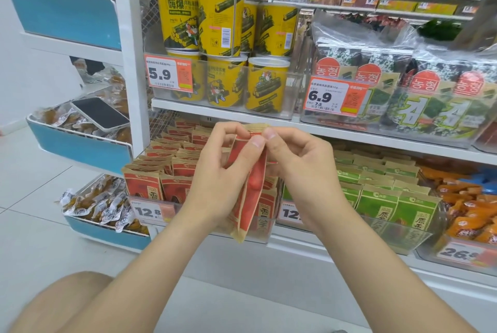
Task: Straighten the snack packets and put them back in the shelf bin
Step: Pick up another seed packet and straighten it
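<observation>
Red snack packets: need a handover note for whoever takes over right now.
Left hand: grips the held red packets from the side, upright, in front of the shelf.
Right hand: fingers pinch their top edge.
Shelf bin: other red packets stand in rows inside.
Done: held packets are gathered in a bundle, out of the bin.
Left: square them up, then slot them into the bin; any free spot is hidden behind the hands.

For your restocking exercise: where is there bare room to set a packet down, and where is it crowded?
Seemingly bare: the clear bin's front, between the green packets and its front wall. Crowded: the red packets, the yellow tubs, the seaweed packs.
</observation>
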